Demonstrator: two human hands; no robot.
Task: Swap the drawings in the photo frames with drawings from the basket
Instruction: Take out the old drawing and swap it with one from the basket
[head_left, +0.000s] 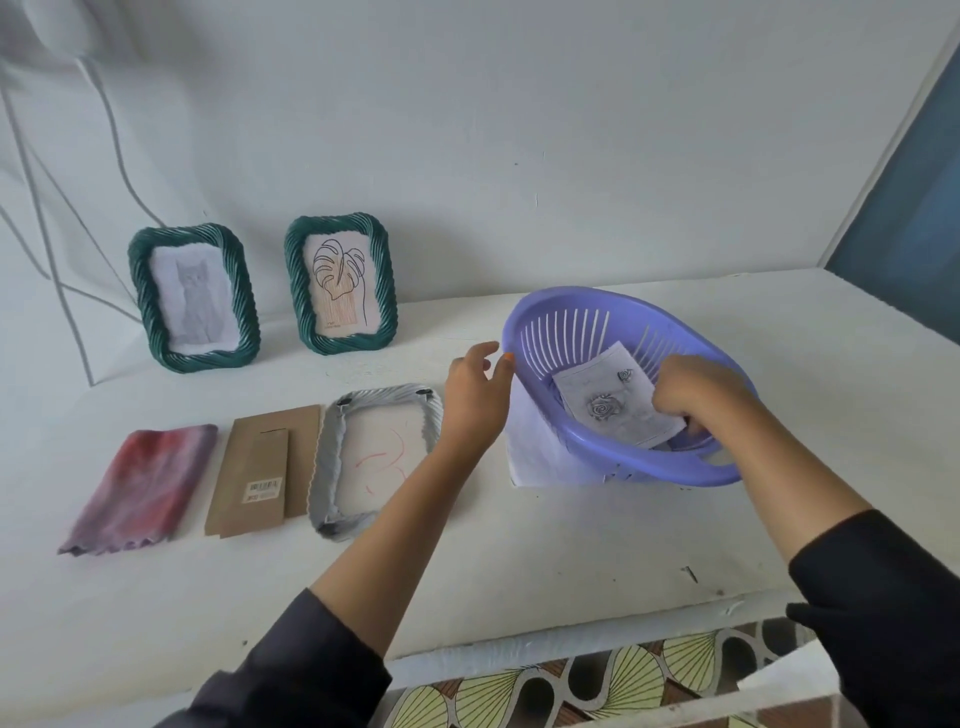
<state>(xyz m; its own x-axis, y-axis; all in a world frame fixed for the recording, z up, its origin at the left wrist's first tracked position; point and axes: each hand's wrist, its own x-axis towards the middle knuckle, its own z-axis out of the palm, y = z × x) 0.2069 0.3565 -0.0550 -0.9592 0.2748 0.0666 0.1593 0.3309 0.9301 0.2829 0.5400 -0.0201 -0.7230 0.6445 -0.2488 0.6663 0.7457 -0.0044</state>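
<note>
Our right hand (696, 397) reaches into the purple basket (644, 474), which sits at about three o'clock from the middle of the white surface (519, 545). Its fingers curl down over the right edge of a rose drawing (605, 408) and grasp it; the sheet lies slanted against the basket's slotted wall. The basket itself looks tipped, its opening turned toward us, and it rests on a white sheet (530, 447) that pokes out at its seven o'clock side.

Our left hand (475, 395) is released, with fingers spread and loosely bent, at the basket's nine o'clock rim (whether a fingertip actually touches the plastic, we cannot tell).

Just at nine o'clock of that hand a grey frame (324, 478) lies face down and open-backed, a paper with faint red lines (379, 452) inside it. Further at nine o'clock come its cardboard backing (260, 467), then a folded red-and-purple cloth (140, 483), each lying apart from the next.

At eleven o'clock, two green frames stand upright near the wall: the cat frame (143, 301) on the left and the leaf frame (385, 280) beside it.
</note>
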